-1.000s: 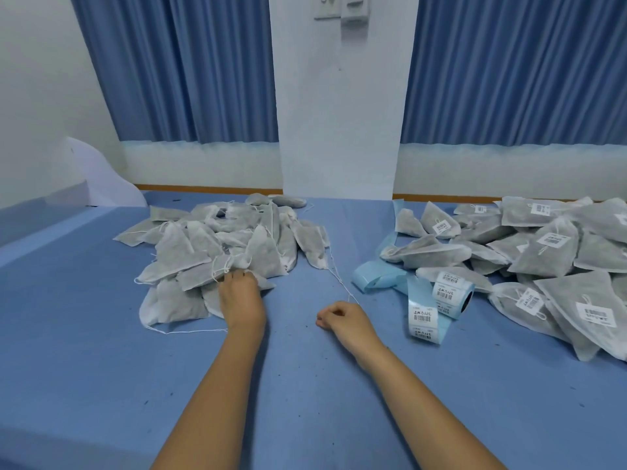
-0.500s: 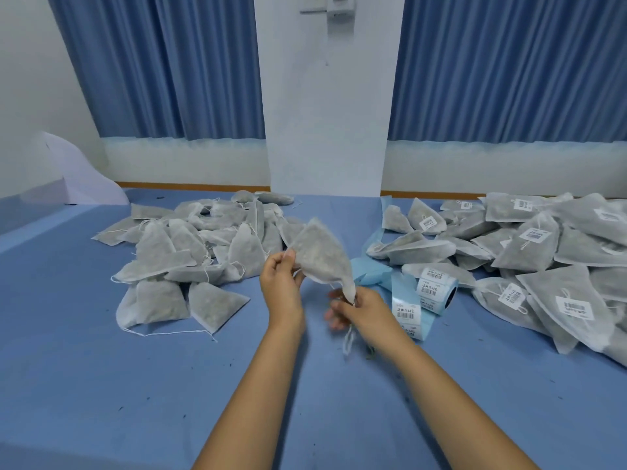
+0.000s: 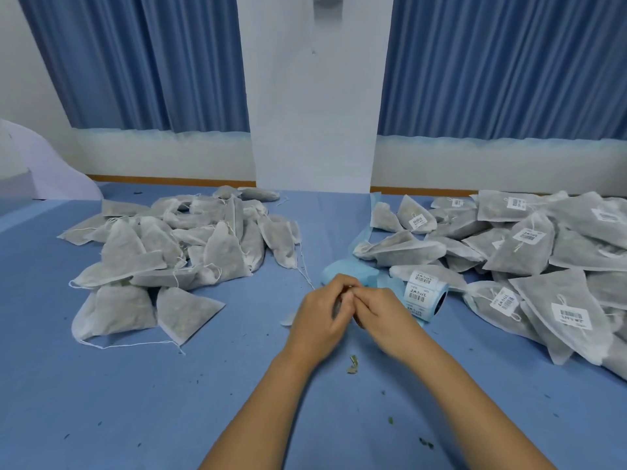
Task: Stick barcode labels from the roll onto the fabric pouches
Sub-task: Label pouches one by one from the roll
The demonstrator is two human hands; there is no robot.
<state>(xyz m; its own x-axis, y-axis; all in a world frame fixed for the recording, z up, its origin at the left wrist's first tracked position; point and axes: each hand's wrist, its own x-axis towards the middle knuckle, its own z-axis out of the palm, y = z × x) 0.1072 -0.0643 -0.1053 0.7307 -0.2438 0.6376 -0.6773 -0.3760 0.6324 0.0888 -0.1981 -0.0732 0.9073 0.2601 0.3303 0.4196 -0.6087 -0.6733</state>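
Observation:
My left hand [image 3: 319, 317] and my right hand [image 3: 380, 317] are pressed together low over the blue table, fingers curled round one grey fabric pouch [image 3: 337, 306]. They hide nearly all of it; a grey sliver shows between them and a pale corner sticks out to the left. Just right of my right hand lies the label roll [image 3: 425, 295], barcode labels facing up. Its spent blue backing strip [image 3: 349, 269] is crumpled behind my hands.
A heap of unlabelled pouches [image 3: 176, 252] with loose drawstrings lies at the left. A larger heap of labelled pouches [image 3: 529, 252] fills the right side. Leaf crumbs [image 3: 353, 364] dot the blue table cover [image 3: 135, 401]. Wall and curtains stand behind.
My left hand took a pouch from the left heap and lifted it, my right hand joined it, and both have come down together near the label roll with the pouch bunched between them.

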